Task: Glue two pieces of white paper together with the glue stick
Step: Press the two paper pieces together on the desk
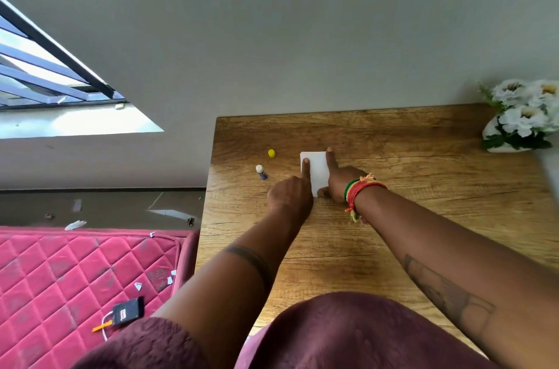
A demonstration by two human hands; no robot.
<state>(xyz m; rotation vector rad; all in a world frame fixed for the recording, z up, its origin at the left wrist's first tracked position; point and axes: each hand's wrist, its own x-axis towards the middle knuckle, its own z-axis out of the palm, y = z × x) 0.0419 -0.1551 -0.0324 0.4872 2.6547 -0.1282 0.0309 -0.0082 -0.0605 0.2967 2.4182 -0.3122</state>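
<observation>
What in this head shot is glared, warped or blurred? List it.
Head view: window blown out; sheen on the table at its left edge; wide-angle bending tilts wall and window; glue stick and yellow cap small and soft; white paper lacks detail, so its layers can't be told apart.

white paper (316, 170), yellow cap (271, 153) — wood-grain table (393, 138)

Maroon fuzzy top (348, 335), tattooed forearms, red-yellow-green thread bracelets (358, 191) on the right wrist.

Soft daylight from the window (45, 78) at left; edges warp, slight blur.
</observation>
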